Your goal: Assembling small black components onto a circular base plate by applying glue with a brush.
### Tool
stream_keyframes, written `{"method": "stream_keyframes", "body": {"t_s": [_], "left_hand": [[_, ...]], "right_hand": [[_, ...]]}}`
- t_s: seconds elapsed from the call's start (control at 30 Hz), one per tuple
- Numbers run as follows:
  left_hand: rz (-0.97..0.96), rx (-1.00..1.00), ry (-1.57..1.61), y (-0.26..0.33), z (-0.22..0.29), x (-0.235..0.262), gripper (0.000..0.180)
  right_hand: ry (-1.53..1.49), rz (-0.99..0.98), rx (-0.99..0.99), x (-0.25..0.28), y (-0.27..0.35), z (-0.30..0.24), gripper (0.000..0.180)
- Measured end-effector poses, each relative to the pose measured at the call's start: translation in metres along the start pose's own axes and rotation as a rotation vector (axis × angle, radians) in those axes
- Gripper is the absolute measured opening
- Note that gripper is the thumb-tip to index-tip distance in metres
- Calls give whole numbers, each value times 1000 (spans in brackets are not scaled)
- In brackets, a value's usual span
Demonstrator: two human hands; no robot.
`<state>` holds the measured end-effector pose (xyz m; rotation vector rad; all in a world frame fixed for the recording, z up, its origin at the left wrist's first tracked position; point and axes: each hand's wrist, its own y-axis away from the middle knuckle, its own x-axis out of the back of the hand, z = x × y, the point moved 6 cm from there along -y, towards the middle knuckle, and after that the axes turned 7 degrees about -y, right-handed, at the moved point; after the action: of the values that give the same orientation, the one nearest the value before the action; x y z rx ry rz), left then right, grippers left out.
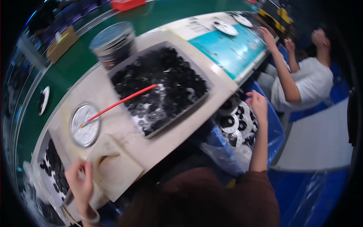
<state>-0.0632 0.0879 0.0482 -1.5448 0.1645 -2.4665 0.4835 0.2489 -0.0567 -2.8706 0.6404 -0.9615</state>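
Note:
My left hand (81,182) is at the left edge of a pale square block (128,160) with a round hollow. Its thumb and fingers curl together, and anything between them is too small to make out. Over a blue crate (278,132) lined with clear plastic hangs my right hand (258,105). Its fingers are loosely bent and apart, with nothing visible in them. White discs with black centres (228,123) fill the crate. A red-handled brush (121,101) rests across a round shallow dish (75,137) and a grey tray (153,133) of small black rings (151,72).
Behind the tray stands a lidded tub (113,43). Another container of black parts (55,166) sits at far left. White discs (225,28) lie on a turquoise mat (230,49). At right, a co-worker in a light shirt (306,83) reaches toward the mat. A green conveyor (162,15) runs behind.

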Motion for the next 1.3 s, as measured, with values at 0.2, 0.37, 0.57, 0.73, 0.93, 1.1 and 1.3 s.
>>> {"method": "stream_keyframes", "body": {"t_s": [0.2,0.37,0.57,0.73,0.93,1.1,1.3], "left_hand": [[81,-84,-65,40,16,-42,18],[122,26,16,42,15,-49,22],[126,-30,-28,43,16,-47,24],[79,-33,-25,41,20,-46,25],[141,-49,15,36,27,-47,23],[103,-26,4,40,24,-40,19],[180,104,195,28,22,-25,3]], "right_hand": [[528,-88,-241,-24,-7,182,45],[-121,-84,-738,-63,34,260,29],[-653,69,-875,-108,24,255,19],[-110,3,-575,-93,-3,223,24],[374,-326,-243,-9,-13,83,32],[-331,-938,-160,9,40,-66,23],[-836,-962,221,-26,106,-195,33]]}}
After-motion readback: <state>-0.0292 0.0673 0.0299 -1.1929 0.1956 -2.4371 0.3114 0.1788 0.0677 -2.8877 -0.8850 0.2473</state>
